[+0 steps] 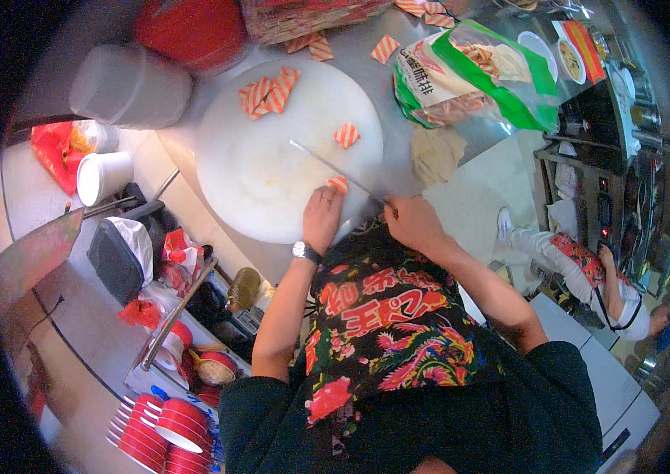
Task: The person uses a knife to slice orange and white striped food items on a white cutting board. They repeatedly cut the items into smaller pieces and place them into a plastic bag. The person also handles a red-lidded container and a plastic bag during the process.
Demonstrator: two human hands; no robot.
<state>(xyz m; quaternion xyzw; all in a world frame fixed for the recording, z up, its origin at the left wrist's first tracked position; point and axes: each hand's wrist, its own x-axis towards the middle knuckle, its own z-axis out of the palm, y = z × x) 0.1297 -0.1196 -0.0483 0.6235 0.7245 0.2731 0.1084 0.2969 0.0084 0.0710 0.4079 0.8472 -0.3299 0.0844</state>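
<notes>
My left hand (323,216), with a ring and a wristwatch, rests its fingertips on a small orange-and-white striped piece (338,184) at the near edge of a round white cutting board (240,172). In my right hand (409,219) is the handle end of a knife (335,170); its blade reaches left over the board, just above that piece. Farther back on the board lie another striped piece (346,135) and a small pile of striped pieces (269,93).
Right of the board lie a green-and-white plastic food bag (471,77) and a crumpled brown sheet (438,154). A grey-white container (133,86) and a red tub (189,32) stand back left. Stacked red bowls (142,435) are lower left. Another person (578,266) is at the right.
</notes>
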